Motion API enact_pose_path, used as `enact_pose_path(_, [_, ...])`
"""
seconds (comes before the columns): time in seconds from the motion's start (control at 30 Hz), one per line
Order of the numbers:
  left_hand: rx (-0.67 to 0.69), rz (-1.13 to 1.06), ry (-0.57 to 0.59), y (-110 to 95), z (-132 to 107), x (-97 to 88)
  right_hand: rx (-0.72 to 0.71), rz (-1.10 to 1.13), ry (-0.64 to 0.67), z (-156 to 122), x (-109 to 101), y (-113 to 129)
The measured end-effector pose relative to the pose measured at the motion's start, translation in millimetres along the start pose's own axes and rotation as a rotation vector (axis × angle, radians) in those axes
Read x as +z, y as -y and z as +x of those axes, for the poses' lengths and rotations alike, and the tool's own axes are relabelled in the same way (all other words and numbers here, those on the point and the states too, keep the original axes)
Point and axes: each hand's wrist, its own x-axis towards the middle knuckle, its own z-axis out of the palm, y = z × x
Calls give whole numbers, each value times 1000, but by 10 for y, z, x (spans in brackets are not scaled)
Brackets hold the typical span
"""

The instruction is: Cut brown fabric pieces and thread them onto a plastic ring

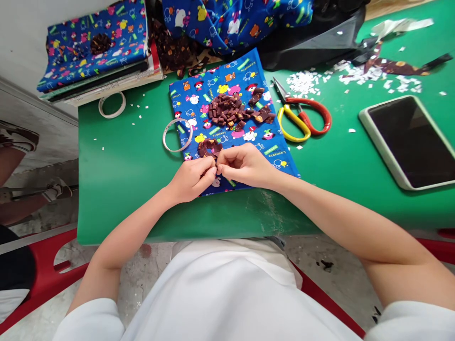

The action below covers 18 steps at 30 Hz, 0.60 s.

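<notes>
My left hand [196, 177] and my right hand [245, 166] meet at the fingertips over the near part of a blue printed cloth [254, 68]. Both are closed in a pinch, and whatever lies between the fingers is hidden. Just beyond them a curled strip of dark brown patterned material [209, 148] rests on the cloth, partly covered by my fingers. Farther up is a pile of small brown rolled pieces [225, 110], with a few flatter brown scraps [263, 115] to its right. A roll of tape [164, 137] lies at the cloth's left edge.
Scissors [304, 116] with red and yellow handles lie right of the cloth, near white paper bits [304, 83]. A phone [412, 142] sits farther right. Another tape ring [124, 105] lies left, below stacked books [117, 85]. A black bag [313, 47] lines the back.
</notes>
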Motion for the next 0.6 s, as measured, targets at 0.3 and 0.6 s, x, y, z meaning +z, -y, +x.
enact_pose_path(0.3, [-32, 6, -2, -7, -3, 1, -19, -30, -8, 7, 4, -21])
enact_pose_path(0.6, [-39, -34, 35, -1, -9, -13, -23, -30, 4, 8, 2, -24])
